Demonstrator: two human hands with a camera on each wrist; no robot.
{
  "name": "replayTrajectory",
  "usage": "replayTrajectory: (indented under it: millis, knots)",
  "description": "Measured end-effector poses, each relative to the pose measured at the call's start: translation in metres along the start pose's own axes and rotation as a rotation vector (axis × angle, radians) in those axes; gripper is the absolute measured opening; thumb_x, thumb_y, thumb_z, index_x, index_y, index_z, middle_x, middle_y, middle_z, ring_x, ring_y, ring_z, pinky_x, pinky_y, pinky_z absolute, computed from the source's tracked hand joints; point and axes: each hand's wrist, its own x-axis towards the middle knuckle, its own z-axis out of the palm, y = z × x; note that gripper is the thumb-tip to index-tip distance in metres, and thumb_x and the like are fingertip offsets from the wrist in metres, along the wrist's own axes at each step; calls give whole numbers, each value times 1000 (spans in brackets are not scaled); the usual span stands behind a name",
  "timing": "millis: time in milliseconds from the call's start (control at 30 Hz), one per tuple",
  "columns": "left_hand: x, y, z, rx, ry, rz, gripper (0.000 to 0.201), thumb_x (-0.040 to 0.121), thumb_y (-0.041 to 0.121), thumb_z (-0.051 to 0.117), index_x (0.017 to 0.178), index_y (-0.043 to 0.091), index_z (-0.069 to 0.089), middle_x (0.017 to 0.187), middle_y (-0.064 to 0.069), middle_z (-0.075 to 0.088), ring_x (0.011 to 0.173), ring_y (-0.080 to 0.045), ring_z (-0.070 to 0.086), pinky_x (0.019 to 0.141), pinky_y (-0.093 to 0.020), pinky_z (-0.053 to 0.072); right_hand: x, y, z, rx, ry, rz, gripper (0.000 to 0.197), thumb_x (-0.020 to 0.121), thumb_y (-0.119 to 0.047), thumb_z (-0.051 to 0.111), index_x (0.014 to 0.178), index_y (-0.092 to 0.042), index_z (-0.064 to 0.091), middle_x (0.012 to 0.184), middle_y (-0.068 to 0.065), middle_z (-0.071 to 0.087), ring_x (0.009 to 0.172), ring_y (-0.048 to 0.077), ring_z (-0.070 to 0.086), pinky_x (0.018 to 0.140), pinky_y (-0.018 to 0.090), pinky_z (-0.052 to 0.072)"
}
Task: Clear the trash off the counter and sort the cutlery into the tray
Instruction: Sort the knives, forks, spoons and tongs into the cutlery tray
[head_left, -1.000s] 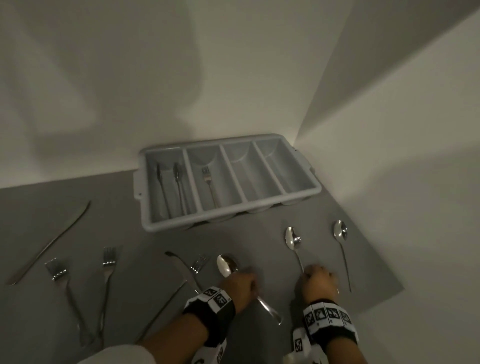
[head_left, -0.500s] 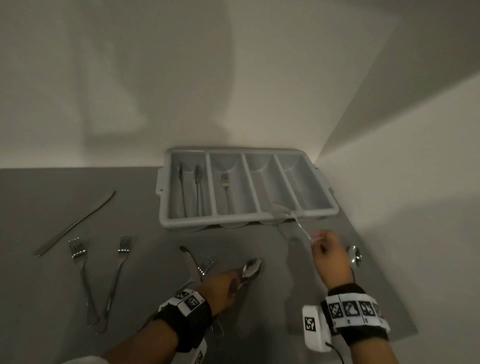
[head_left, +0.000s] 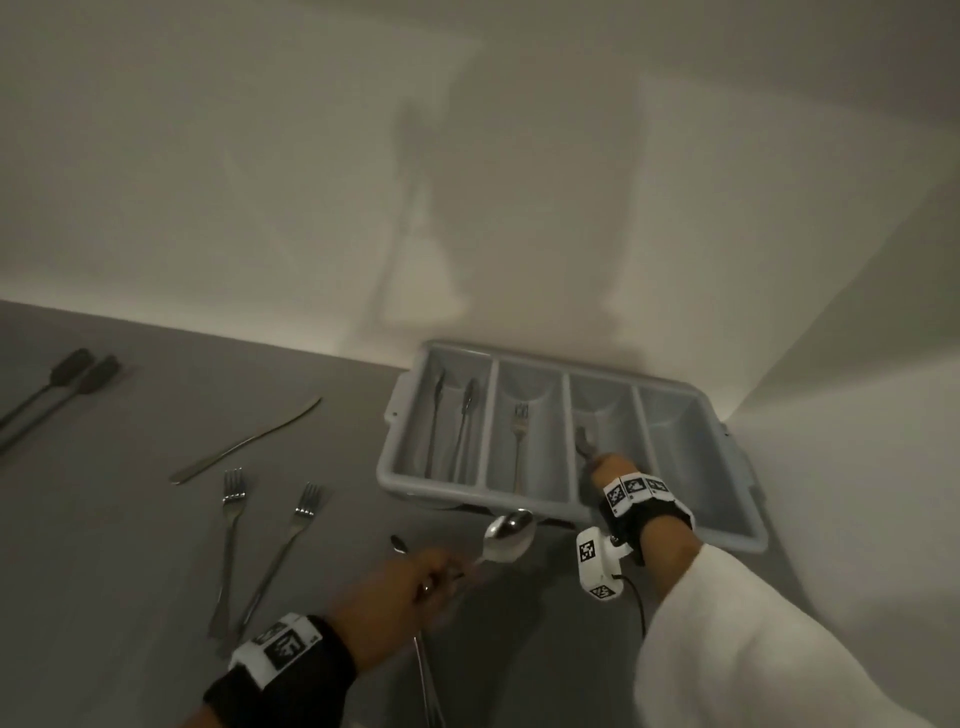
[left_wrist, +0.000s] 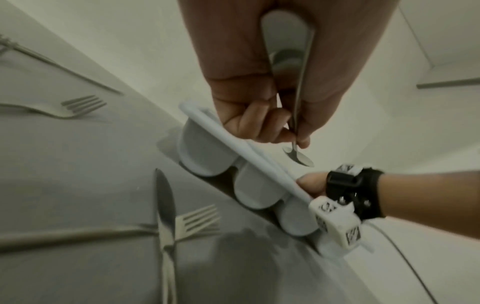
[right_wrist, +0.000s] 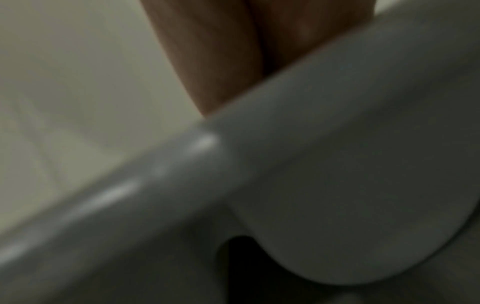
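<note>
Reaching over the near rim of the tray, your right hand is inside the third compartment from the left with a spoon at its fingertips. Grip there looks like a pinch on the handle, but the right wrist view is blurred, so can't fully confirm. Your left hand has a narrow grip, fingers pinched on the neck of a second spoon, bowl hovering just short of the tray's front wall.

Risks from here:
- Letting the right spoon go from height: prob bounces or lands crosswise. Lower it first.
- Left spoon is held near the bowel end w/ the long handle trailing back under your palm; the handle could snag the crossed knife and fork below it on the desk.
- Wrist strap and camera block sit right at the rim; pulling back fast may drag the tray.
- Both hands heading for the same slot: they could collide, so stagger them.

Still on the desk: two forks, a knife, two dark-handled pieces far left.
</note>
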Motion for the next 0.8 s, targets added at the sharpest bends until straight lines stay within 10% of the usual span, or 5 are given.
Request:
replayTrajectory:
  millis: [200,367,500,633,800]
  knots:
    - [41,41,-22,-146,177,18,37,86,13,57,81,48,64,79,16,67,75,6,58,65,-2,42,0,11,10,166,49,-75,30,85,-4,56,115,-8,62,119,14,62,109,30,58,98,36,46]
    - [120,78,1,-323,56,-36,18,88,11,54,100,23,63,56,13,57,46,0,50,44,-5,39,-68,59,-6,363,513,-310,22,85,-6,53,104,-11,62,109,9,60,101,24,56,91,30,45]
    - [185,87,54,-349,-46,-163,23,92,9,47,111,10,60,54,1,47,36,0,46,37,-6,36,-137,138,16,311,649,-71,28,78,-4,59,104,-13,64,113,7,57,106,23,50,96,34,39]
    - [229,82,105,-152,-145,-199,19,88,2,46,96,-7,61,93,-33,62,97,-37,64,87,-41,51,-189,212,58,423,565,284,34,76,-3,62,108,-10,61,121,17,53,110,35,51,101,43,40]
    - [246,88,134,80,-193,-278,34,89,3,46,120,-12,48,128,-33,51,118,-44,50,84,-38,47,-227,242,86,460,391,463,36,83,-27,63,116,-14,57,116,7,55,110,26,54,97,33,41]
